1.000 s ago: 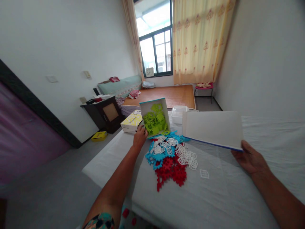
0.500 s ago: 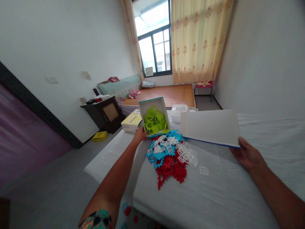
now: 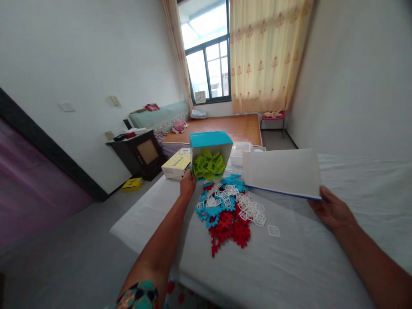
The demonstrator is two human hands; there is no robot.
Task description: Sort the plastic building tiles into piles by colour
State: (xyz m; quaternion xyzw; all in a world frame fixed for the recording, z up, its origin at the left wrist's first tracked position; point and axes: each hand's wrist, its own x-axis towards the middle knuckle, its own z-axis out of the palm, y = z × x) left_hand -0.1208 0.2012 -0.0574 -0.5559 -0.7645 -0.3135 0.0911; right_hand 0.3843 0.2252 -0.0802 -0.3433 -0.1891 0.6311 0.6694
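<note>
My left hand (image 3: pixel 188 183) grips the left side of a blue-sided box (image 3: pixel 210 138), tipped so its opening faces me. Green plastic pieces (image 3: pixel 209 165) lie inside, toward the box's lower edge. In my right hand (image 3: pixel 331 209) is a flat white box lid (image 3: pixel 283 172) with a blue edge, held by its right corner with its pale inside toward me. Between the hands, on the white sheet, lies a heap of blue plastic pieces (image 3: pixel 214 210), red plastic pieces (image 3: pixel 230 227) and white lattice pieces (image 3: pixel 251 208). One white piece (image 3: pixel 274 231) lies apart to the right.
A yellow-and-white box (image 3: pixel 177 164) stands left of the held box. Behind the lid is a clear plastic container (image 3: pixel 240 152). The sheet-covered table (image 3: pixel 289 266) has its left edge near my left arm. A dark cabinet (image 3: pixel 138 152) and a mat-covered bed (image 3: pixel 225 124) are farther back.
The box in my left hand has tipped further toward me, showing its blue side on top, and the green pieces have slid toward the lower edge. The lid has hardly moved.
</note>
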